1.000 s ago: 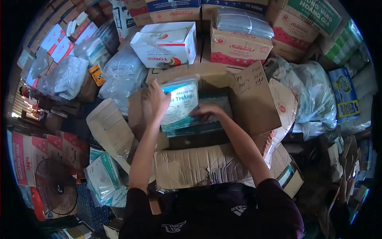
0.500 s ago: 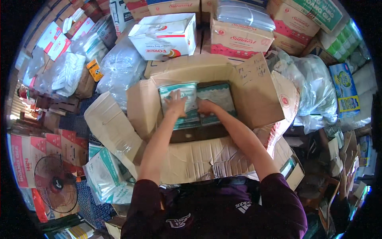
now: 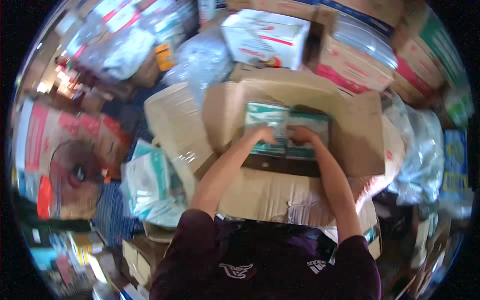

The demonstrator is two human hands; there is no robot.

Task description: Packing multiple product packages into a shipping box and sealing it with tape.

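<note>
An open cardboard box [image 3: 355, 130] holds two flat teal-and-white stacks of packets side by side, the left packets [image 3: 260, 112] and the right packets [image 3: 312, 146]. My left hand [image 3: 264, 134] rests on the left stack with its fingers apart and pointing down. My right hand [image 3: 302, 134] is closed at the seam between the stacks, on the inner edge of the right one; whatever its fingertips hold is blurred and hidden. Both forearms cross the box's creased front flap [image 3: 275, 200].
More teal-and-white packets [image 3: 150, 185] lie left of the box. A white carton [image 3: 265, 37], printed cartons [image 3: 355, 70] and plastic bundles [image 3: 200, 60] surround the back. A fan [image 3: 77, 172] stands at left, bagged goods [image 3: 415, 150] at right.
The packet that my left hand held raised a second ago has been lowered into the box's left half and its grip loosened. The camera has swung, shifting the scene rightward, and the picture is blurrier.
</note>
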